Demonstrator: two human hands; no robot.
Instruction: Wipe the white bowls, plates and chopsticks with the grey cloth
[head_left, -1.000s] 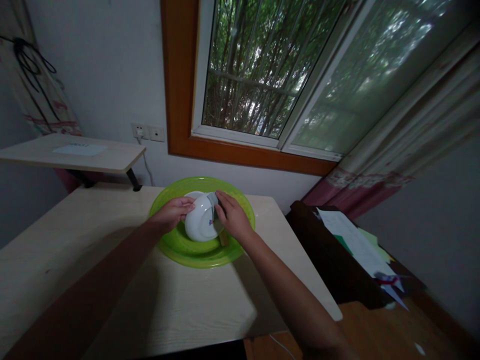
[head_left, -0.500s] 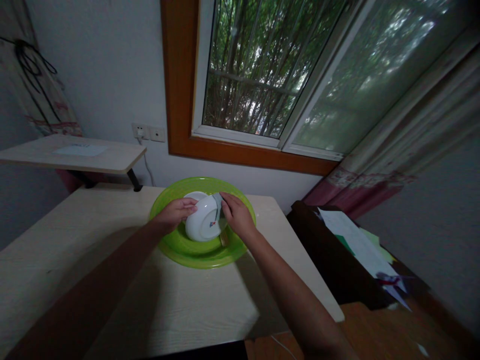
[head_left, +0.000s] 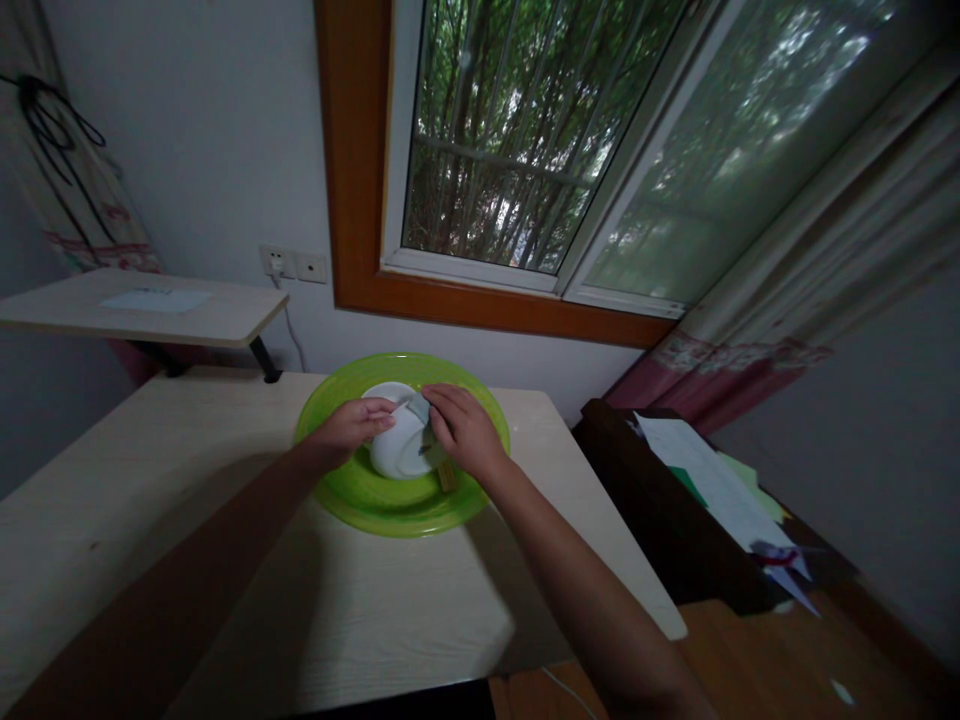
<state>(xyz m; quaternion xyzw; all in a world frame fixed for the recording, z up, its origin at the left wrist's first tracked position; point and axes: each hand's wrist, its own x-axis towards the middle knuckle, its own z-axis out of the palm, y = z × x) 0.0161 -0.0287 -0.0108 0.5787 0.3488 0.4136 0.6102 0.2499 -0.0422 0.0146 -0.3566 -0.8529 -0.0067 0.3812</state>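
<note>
My left hand (head_left: 360,422) grips the left rim of a white dish (head_left: 397,448), thumb on the near face. The dish is tilted over a green plastic basin (head_left: 405,522), with a small dark mark partly showing on its face. My right hand (head_left: 466,430) presses a grey cloth (head_left: 420,407) against the dish's upper right part; its fingers lie over the cloth and hide some of it. Behind the held dish, a second white dish (head_left: 386,390) sits in the basin, mostly covered. A small wooden piece (head_left: 448,476) shows in the basin below my right hand.
The basin stands on a pale wooden table (head_left: 405,610) near the wall and window. A raised shelf (head_left: 225,318) with a paper sheet (head_left: 156,300) is at the left. To the right, a dark cabinet (head_left: 637,500) bears papers (head_left: 705,470).
My right hand with the cloth has shifted left across the dish, covering more of its face and part of the dark mark. My left hand keeps its grip at the rim.
</note>
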